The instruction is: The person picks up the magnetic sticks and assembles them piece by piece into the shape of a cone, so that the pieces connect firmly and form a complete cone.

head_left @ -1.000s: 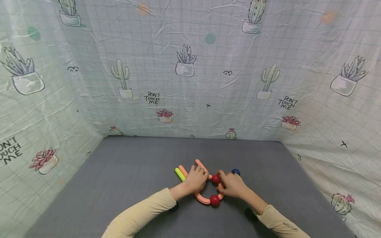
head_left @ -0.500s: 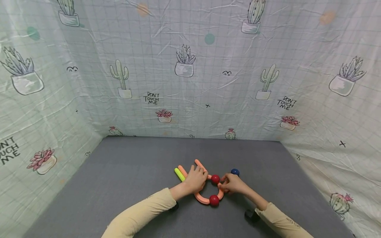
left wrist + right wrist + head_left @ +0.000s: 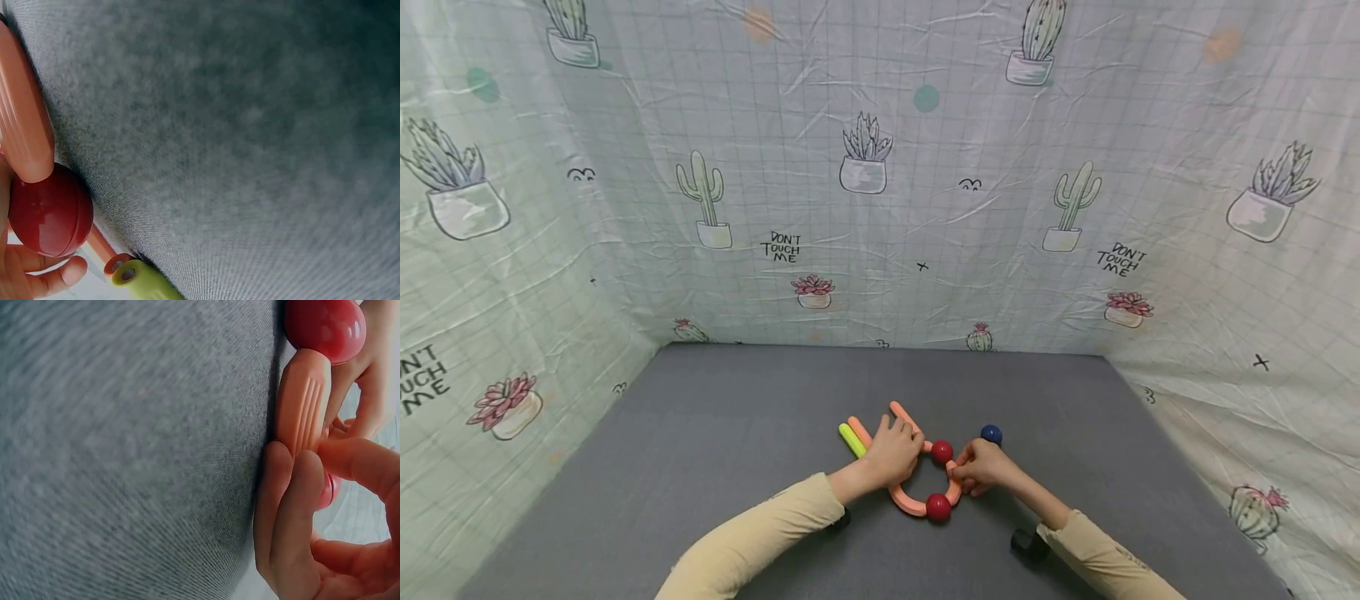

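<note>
On the dark grey surface lies a ring-like build of orange magnetic rods and red balls. My right hand (image 3: 985, 467) pinches a curved orange rod (image 3: 303, 403) between thumb and fingertips, its upper end close to the far red ball (image 3: 942, 452). Its other end meets the near red ball (image 3: 937, 507). My left hand (image 3: 895, 450) grips the build's left side; in the left wrist view its fingers curl around a red ball (image 3: 51, 212), which the hand hides from the head view. A straight orange rod (image 3: 906, 419) sticks out beyond the left fingers.
A yellow-green rod (image 3: 852, 440) and an orange rod (image 3: 861, 431) lie side by side left of the left hand. Just beyond the right hand is a blue ball (image 3: 991, 434). Cactus-printed cloth (image 3: 880, 225) hangs around the table's back and sides.
My right hand has drawn back from the far red ball, and its fingers have closed together on the curved rod. More of the blue ball shows. The left hand stays put.
</note>
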Action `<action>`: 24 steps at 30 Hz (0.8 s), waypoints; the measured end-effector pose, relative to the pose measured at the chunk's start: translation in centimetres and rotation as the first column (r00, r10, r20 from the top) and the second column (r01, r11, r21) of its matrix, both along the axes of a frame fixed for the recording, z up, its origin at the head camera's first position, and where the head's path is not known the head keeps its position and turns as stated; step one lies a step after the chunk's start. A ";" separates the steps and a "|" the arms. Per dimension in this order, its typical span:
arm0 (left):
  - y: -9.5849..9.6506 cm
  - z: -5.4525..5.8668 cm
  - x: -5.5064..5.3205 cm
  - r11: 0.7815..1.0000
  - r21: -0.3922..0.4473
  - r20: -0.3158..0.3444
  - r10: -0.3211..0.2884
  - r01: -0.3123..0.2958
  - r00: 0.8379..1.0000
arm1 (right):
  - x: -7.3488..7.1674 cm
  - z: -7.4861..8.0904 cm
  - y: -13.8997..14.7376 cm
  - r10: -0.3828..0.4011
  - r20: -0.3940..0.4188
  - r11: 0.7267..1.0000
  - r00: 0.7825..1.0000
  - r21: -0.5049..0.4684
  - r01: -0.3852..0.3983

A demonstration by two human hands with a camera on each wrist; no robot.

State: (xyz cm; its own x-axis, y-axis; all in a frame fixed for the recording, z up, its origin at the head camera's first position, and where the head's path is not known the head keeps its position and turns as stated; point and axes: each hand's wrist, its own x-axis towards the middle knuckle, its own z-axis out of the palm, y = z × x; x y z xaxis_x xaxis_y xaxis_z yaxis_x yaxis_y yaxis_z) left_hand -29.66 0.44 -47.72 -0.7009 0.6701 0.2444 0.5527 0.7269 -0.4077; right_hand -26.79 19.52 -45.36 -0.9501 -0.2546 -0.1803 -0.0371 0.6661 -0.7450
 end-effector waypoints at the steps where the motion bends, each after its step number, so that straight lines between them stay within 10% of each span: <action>1: 0.0 0.0 0.0 1.000 0.004 -0.005 -0.001 0.001 1.000 | 0.0 0.0 -0.1 -0.005 0.001 1.000 1.000 0.001 0.005; 17: -2.3 1.6 0.0 0.982 0.145 0.165 -0.148 0.124 0.975 | -0.4 0.2 0.7 0.137 -0.094 0.990 0.986 0.033 -0.134; 24: -4.9 2.2 0.9 0.963 0.172 0.242 -0.244 0.206 0.939 | -1.4 0.5 1.0 0.398 -0.372 0.918 0.839 0.165 -0.362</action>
